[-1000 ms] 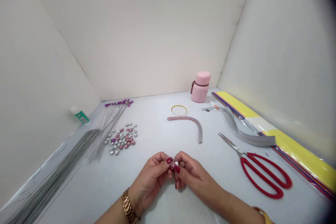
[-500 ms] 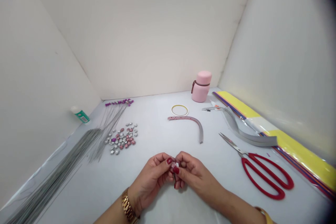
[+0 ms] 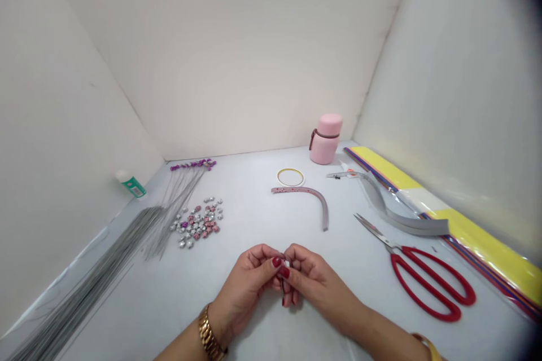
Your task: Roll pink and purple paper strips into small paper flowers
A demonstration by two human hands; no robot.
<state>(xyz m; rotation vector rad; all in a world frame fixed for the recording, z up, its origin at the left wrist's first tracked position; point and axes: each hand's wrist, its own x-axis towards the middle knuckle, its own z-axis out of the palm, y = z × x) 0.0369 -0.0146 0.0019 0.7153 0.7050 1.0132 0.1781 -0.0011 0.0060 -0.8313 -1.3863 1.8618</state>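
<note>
At the front middle of the table, my left hand (image 3: pixel 253 279) and my right hand (image 3: pixel 312 277) meet with thumbs and fingertips pinched together. Between them is a small folded paper strip (image 3: pixel 287 264); only a pale bit shows, and the fingers hide the rest. Ahead of my hands lies a curved bundle of pink and grey paper strips (image 3: pixel 324 206). Left of it is a pile of small folded paper stars (image 3: pixel 197 228) in silver, pink and purple.
Thin wires (image 3: pixel 97 271) lie at left, some tipped with purple stars (image 3: pixel 192 165), by a green-white tube (image 3: pixel 133 185). A tape ring (image 3: pixel 290 184) and pink flask (image 3: pixel 325 144) stand behind. Red scissors (image 3: pixel 423 279), grey strips (image 3: pixel 406 224) and packaged coloured paper (image 3: pixel 461 228) lie right.
My left thumb has shifted slightly right, closer to my right thumb, over the paper strip. Both hands otherwise stay in place, still pinching.
</note>
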